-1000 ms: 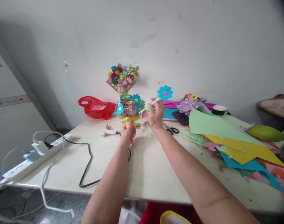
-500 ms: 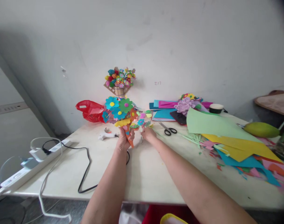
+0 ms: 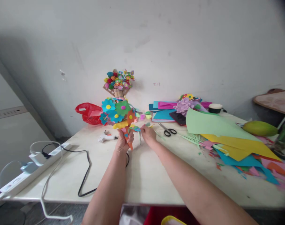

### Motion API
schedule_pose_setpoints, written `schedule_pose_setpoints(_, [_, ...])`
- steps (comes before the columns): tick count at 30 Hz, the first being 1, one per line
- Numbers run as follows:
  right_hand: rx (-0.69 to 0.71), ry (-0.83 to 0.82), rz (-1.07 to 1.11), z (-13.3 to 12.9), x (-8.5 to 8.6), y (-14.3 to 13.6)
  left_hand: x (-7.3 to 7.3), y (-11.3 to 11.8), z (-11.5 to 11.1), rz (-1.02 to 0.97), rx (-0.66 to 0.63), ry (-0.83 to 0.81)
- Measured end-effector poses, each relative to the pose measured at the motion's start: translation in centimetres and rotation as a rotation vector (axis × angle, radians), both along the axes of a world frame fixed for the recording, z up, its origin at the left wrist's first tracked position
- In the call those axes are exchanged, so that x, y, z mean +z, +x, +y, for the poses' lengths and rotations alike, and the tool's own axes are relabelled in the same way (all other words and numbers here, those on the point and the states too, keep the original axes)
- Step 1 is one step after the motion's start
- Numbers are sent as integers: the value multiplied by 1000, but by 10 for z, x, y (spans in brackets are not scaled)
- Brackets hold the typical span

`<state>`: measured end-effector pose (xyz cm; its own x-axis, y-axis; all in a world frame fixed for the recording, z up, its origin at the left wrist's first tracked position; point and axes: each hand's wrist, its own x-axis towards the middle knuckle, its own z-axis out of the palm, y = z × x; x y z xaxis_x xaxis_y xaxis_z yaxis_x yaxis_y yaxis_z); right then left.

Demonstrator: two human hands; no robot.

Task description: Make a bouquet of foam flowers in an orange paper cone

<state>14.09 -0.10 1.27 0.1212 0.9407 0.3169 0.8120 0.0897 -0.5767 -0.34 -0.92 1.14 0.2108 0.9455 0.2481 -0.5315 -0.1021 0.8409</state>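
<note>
My left hand [image 3: 124, 140] is wrapped round an orange cone [image 3: 130, 145] that holds a bouquet of craft flowers. Large blue flowers [image 3: 108, 106], a green flower [image 3: 123, 107] and an orange flower [image 3: 131, 117] crowd its top, with a yellow scalloped piece [image 3: 120, 124] below them. Just to the right, my right hand [image 3: 148, 135] is closed in a pinch at a small blue-green flower [image 3: 135, 128] beside the cone. A thin pale stem [image 3: 140, 138] hangs below that flower. The fingertips of my right hand are partly hidden.
A white glue gun [image 3: 107, 137] lies left of the bouquet, near a red plastic bag [image 3: 88, 113]. Scissors [image 3: 167, 130] rest to the right, before coloured sheets [image 3: 212, 126] and scraps. A power strip [image 3: 13, 184] with cables runs along the left edge.
The small flower in my right hand has tipped down and left, toward the cone. The bouquet has shifted slightly left and down in view.
</note>
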Motion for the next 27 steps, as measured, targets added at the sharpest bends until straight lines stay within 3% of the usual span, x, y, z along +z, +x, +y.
schedule_pose_setpoints(6, [26,34,166,2,-5,1,5,12,8,127,405,187])
schedule_pose_setpoints(10, [118,41,277,6,-10,-2,3,13,10,217,571,208])
schedule_pose_setpoints(18, [344,72,220,-2,-10,-16,-2,14,12,273,576,202])
schedule_pose_setpoints(23, [346,61,110,-5,-11,-25,-8,20,16,376,552,198])
schedule_pose_setpoints(27, [287,36,158,2,-17,-28,-7,27,14,383,522,199])
